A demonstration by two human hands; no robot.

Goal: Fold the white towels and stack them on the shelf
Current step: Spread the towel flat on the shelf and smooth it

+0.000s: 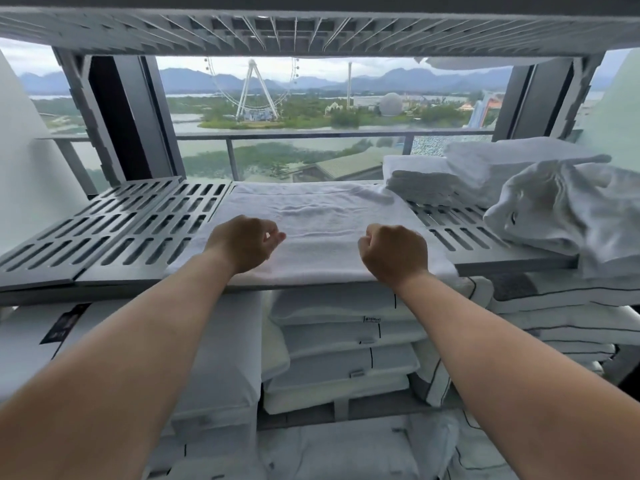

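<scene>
Fingers of my left hand (246,242) and right hand (394,252) are curled, gripping nothing I can see, above the flat white terry towel (311,216), spread at the front edge of the grey slotted shelf (121,237) so I can fold it.

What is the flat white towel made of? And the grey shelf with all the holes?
The flat white towel looks like soft cotton terry: a fuzzy, matte surface with little ripples. The grey slotted shelf looks like hard moulded plastic, or maybe painted metal: it is smooth, matte and stiff, with neat matching slots.
</scene>
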